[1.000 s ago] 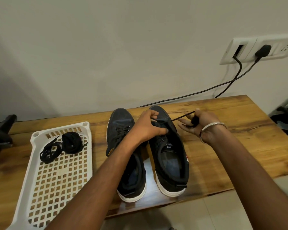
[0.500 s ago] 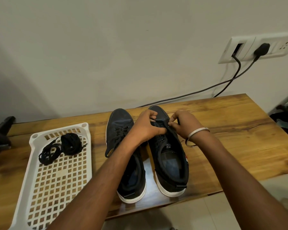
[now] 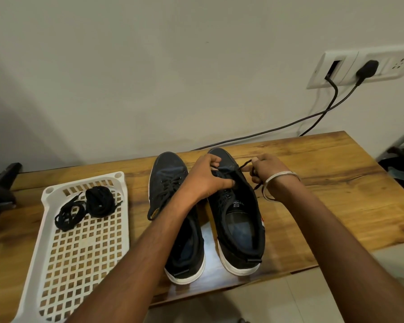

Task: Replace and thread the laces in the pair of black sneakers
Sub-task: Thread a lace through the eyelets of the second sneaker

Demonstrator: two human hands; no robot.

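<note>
— What's in the white basket [image 3: 44,264]?
— Two black lace bundles [image 3: 89,206], at its far end. The sneakers [image 3: 240,229] stand right of it on the bench [image 3: 336,194].
— And the hands?
— Left hand [image 3: 208,178] grips the right sneaker's front; right hand [image 3: 266,166] fingers pinch its lace [image 3: 244,164].

Both hands [image 3: 205,176] [image 3: 266,167] forward, fingers [image 3: 222,183] curled

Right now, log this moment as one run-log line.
left hand: holds right sneaker at eyelets | right hand: pinches lace, pulling | spare laces: in white basket
</note>
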